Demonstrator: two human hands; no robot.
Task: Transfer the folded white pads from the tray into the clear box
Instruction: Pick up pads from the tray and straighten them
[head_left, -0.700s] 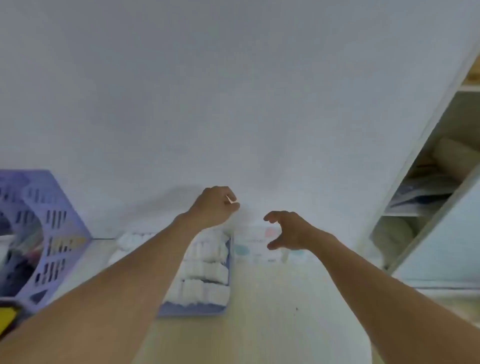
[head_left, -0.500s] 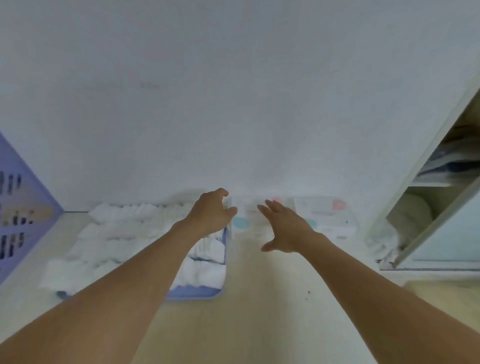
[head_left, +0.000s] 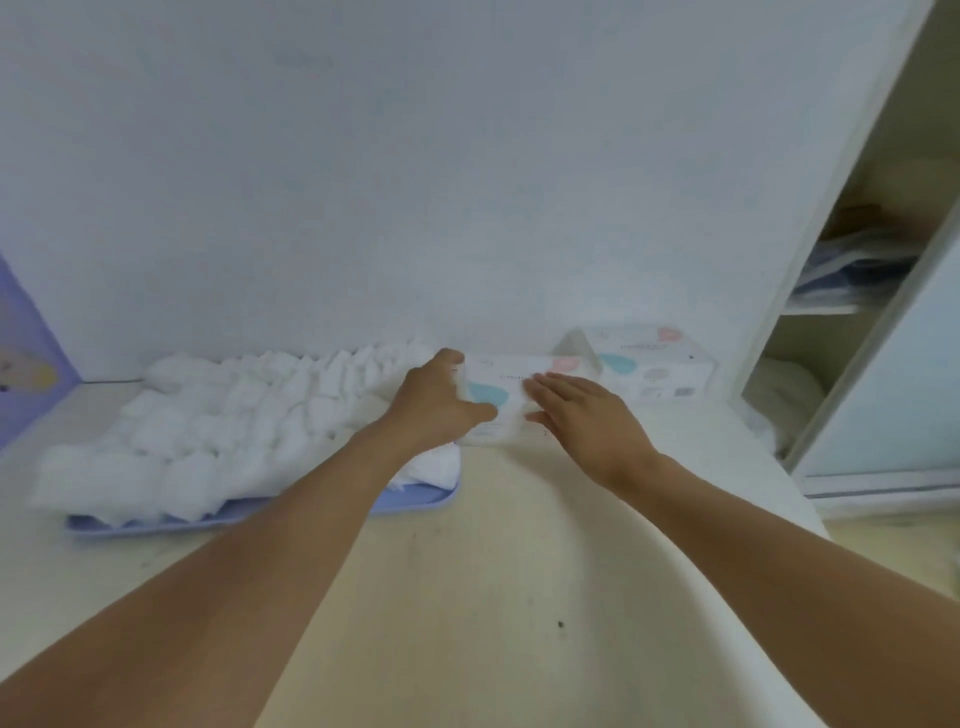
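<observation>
Start of transfer: left hand (head_left: 441, 400) curled on clear box (head_left: 498, 402) edge beside tray (head_left: 415, 501), right hand (head_left: 582, 415) flat, fingers together; pads (head_left: 234, 415) all on tray; next, grab pads

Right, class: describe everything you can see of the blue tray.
The blue tray is a shallow, smooth, plastic-looking tray with rounded corners and a low rim. It lies flat on the pale table, left of the boxes by the wall. Rows of folded white pads cover most of it, some overhanging its left edge. The left forearm crosses above its right end.
</observation>
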